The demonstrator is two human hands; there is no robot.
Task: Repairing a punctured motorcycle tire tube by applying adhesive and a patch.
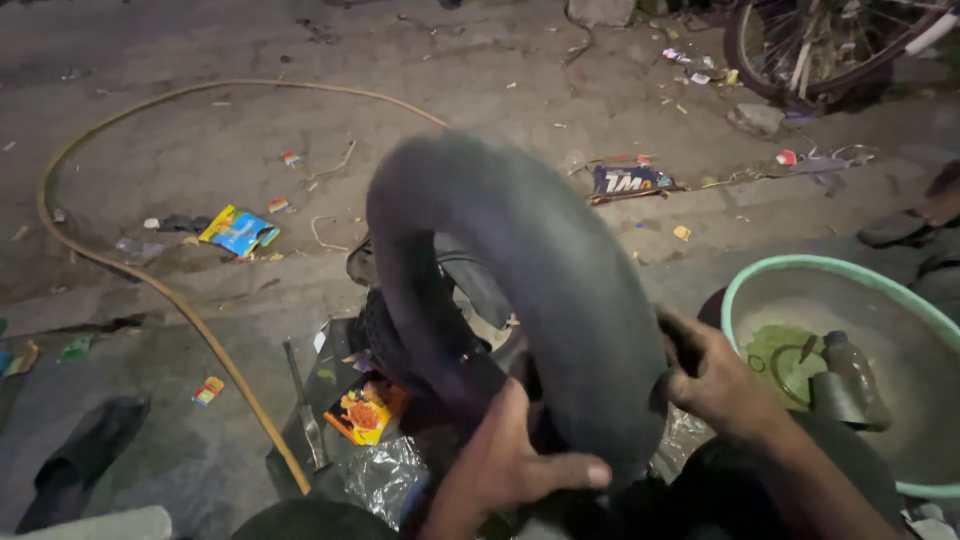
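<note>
Black inner tube [540, 270] gripped by both hands' fingers [560, 472], green basin [760, 275] just beside, hose [150, 280] behind.

Dim, littered concrete ground [200, 150]

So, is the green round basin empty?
No, the green round basin holds a small plastic bottle and murky water.
</note>
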